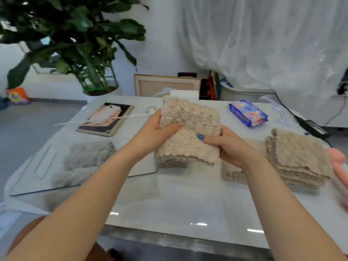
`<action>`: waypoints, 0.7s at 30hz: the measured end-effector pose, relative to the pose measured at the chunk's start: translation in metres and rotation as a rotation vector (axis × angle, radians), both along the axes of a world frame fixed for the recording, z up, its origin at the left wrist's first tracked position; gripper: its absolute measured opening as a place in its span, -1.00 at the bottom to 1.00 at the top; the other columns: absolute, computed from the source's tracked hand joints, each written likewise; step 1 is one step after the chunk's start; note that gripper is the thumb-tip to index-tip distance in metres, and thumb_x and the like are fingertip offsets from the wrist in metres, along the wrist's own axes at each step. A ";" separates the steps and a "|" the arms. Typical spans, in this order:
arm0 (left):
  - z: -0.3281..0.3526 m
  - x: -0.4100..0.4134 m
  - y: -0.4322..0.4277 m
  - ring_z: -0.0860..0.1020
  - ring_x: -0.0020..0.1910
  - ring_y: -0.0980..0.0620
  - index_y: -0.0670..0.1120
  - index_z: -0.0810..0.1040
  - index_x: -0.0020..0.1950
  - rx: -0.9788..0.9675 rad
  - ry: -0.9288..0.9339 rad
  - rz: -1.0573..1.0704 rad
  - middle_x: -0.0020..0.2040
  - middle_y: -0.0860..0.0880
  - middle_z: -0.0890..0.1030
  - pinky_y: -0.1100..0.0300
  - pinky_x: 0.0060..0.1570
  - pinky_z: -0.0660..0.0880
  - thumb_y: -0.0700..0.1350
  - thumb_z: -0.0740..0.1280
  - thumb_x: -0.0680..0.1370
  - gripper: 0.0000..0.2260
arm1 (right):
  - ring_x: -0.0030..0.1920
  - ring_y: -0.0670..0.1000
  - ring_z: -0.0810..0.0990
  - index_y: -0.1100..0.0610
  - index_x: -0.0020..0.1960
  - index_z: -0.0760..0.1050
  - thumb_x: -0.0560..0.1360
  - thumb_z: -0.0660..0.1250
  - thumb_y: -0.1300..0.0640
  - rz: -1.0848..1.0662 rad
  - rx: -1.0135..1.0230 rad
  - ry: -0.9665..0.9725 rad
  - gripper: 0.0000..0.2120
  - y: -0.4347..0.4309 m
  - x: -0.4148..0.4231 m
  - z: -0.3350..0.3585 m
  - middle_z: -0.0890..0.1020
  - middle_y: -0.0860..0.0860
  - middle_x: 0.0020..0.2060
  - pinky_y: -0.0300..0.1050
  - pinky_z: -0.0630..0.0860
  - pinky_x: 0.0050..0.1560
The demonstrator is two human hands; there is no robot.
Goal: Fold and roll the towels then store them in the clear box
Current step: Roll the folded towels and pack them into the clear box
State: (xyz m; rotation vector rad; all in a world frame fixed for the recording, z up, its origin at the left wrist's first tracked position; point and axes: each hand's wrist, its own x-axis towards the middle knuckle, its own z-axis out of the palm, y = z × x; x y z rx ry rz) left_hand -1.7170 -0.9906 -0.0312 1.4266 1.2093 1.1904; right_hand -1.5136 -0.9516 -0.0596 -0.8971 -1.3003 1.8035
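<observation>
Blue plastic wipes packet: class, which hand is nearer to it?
Right. The right hand grips the beige fluffy towel in front of the packet; the left hand grips the towel's left side.

No legible text; print on blue wipes pack (248,113) and orange bag (17,95) too blurred.

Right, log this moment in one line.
left hand: grips beige towel | right hand: grips beige towel | clear box: towels inside | towel stack: right of hands

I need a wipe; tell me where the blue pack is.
In the head view, the blue pack lies far right on the table, beyond the towel stack.
</observation>
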 end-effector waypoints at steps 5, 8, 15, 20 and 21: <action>0.009 -0.088 -0.009 0.56 -0.40 0.09 -0.01 0.54 0.11 -0.079 -0.229 -0.035 -0.27 0.02 0.62 0.29 -0.50 0.45 -0.26 0.18 0.58 -0.77 | -0.12 0.02 0.69 0.19 0.10 0.59 0.39 0.22 0.42 0.119 0.004 0.179 -0.65 0.008 -0.070 0.028 0.70 0.08 -0.12 -0.14 0.62 -0.18; 0.014 -0.134 -0.004 0.47 -0.51 0.08 -0.03 0.63 -0.15 -0.156 -0.352 -0.218 -0.38 -0.06 0.54 0.29 -0.55 0.42 -0.13 0.31 0.50 -0.90 | -0.21 0.03 0.68 0.14 -0.18 0.68 0.42 0.15 0.41 0.211 -0.004 0.208 -0.65 0.014 -0.106 0.032 0.68 0.11 -0.21 -0.15 0.62 -0.26; -0.005 -0.209 0.042 0.60 -0.14 0.00 -0.13 0.66 -0.18 -0.423 0.402 -0.305 -0.09 -0.05 0.62 0.20 -0.25 0.58 -0.50 0.03 0.43 -0.54 | -0.27 0.10 0.52 0.08 -0.26 0.63 0.25 0.00 0.50 0.516 0.576 -0.857 -0.49 0.060 -0.178 0.030 0.60 0.23 -0.18 -0.23 0.46 -0.30; -0.068 -0.204 0.076 0.55 -0.18 -0.04 0.04 0.65 -0.18 -0.338 0.964 -0.237 0.09 -0.06 0.51 0.09 -0.21 0.60 -0.44 0.04 0.42 -0.50 | -0.11 0.07 0.60 0.05 0.11 0.60 0.44 0.16 0.34 0.859 0.601 -1.462 -0.62 0.081 -0.235 -0.003 0.63 0.04 0.02 -0.15 0.52 -0.11; -0.079 -0.203 0.081 0.56 -0.13 -0.06 0.09 0.63 -0.18 -0.340 1.029 -0.227 0.15 -0.07 0.51 0.06 -0.16 0.58 -0.43 0.07 0.42 -0.51 | -0.16 0.06 0.57 0.06 0.17 0.58 0.47 0.26 0.28 0.897 0.592 -1.568 -0.68 0.085 -0.245 -0.015 0.63 0.04 0.03 -0.15 0.51 -0.12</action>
